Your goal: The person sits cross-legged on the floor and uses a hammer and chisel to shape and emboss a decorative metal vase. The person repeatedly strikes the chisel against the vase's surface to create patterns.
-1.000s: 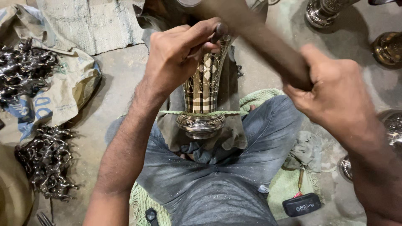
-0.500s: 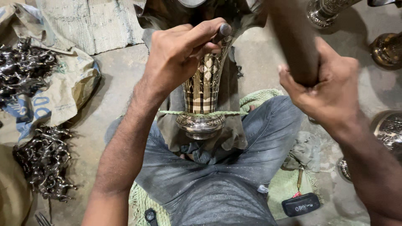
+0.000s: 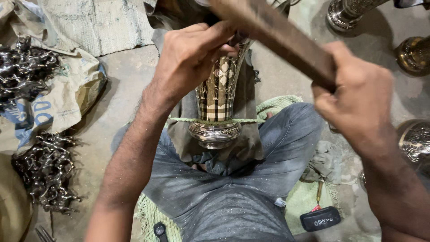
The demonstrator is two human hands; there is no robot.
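An engraved brass vase [image 3: 218,103] lies between my legs, its base toward me, held by a green cord [image 3: 179,119] stretched across it. My left hand [image 3: 192,58] is closed on a small dark punch tool at the vase's upper end; the tool is mostly hidden by my fingers. My right hand [image 3: 358,96] grips a long wooden-handled hammer [image 3: 277,38] that crosses above the left hand. The hammer's head is out of view at the top.
Piles of shiny metal pieces [image 3: 45,172] lie on sacks [image 3: 58,103] at the left. Other brass vessels [image 3: 414,56] stand at the upper right and right edge. A small black case [image 3: 320,218] rests on a green mat by my right leg.
My right hand swung the hammer handle up to near vertical, then back down across the left hand. The left hand and vase stayed in place.
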